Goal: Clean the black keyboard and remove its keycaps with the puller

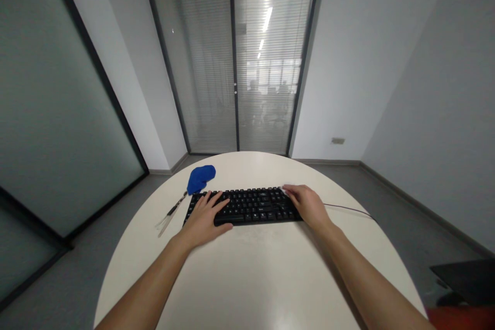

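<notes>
A black keyboard point(255, 206) lies across the far half of the table. Fingers spread, my left hand point(207, 219) rests flat over its left end, the thumb on the tabletop just below the front edge. My right hand point(309, 206) is at the keyboard's upper right part, fingers pinched together on a small white thing point(285, 192). Most of that white thing is hidden by the fingers, so its kind cannot be made out.
A crumpled blue cloth point(199, 179) lies beyond the keyboard's left corner. Slim brush-like tools point(172, 211) lie left of my left hand. The keyboard's cable point(348, 208) runs right over the rounded edge of the white table point(247, 278). A dark chair point(467, 278) stands at lower right.
</notes>
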`<state>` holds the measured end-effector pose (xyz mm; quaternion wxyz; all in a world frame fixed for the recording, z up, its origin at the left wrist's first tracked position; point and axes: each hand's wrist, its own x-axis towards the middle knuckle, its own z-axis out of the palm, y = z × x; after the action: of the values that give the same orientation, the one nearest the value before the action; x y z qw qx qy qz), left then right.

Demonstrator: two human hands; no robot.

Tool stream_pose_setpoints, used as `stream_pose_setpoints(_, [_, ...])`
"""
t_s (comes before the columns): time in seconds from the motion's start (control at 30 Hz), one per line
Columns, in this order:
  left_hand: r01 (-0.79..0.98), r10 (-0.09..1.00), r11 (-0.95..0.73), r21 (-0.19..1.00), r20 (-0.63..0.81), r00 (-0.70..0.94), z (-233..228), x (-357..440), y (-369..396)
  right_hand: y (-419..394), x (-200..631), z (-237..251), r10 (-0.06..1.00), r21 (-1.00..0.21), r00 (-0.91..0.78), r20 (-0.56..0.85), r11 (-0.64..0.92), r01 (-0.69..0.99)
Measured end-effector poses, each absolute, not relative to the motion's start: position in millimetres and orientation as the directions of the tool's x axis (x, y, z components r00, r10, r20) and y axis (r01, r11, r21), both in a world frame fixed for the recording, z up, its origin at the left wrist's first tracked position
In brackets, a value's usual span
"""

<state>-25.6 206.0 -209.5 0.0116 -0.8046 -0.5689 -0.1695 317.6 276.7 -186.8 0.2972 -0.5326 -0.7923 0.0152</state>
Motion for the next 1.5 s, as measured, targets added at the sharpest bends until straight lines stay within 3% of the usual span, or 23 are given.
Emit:
stream_pose_setpoints(0.63, [0.908,0.908,-0.377,0.184,0.269,0.322,-208,-28,205,277,318,-173,0.882,-0.276,-0.406,0.24,0.463,0.843])
stream_pose_setpoints(0.9, [0.909,0.911,-0.376,0.181,0.25,0.327,-205,-28,204,272,333,-169,0.886,-0.342,-0.441,0.144,0.463,0.818])
stream_pose_setpoints(1.03, [0.906,0.91,-0.38,0.185,0.252,0.33,-205,-29,204,271,329,-172,0.91,-0.382,-0.357,0.209,0.412,0.827])
stream_pose_setpoints(1.2, [0.902,0.906,-0.386,0.193,0.263,0.331,-207,-30,205,286,327,-189,0.852,-0.426,-0.21,0.479,0.435,0.793])
stream_pose_setpoints(1.37, [0.903,0.906,-0.386,0.19,0.26,0.333,-209,-30,206,305,330,-205,0.861,-0.443,-0.316,0.398,0.482,0.756])
stream_pose_setpoints(1.5, [0.908,0.914,-0.374,0.186,0.239,0.327,-209,-30,205,309,333,-204,0.85,-0.383,-0.392,0.352,0.513,0.768])
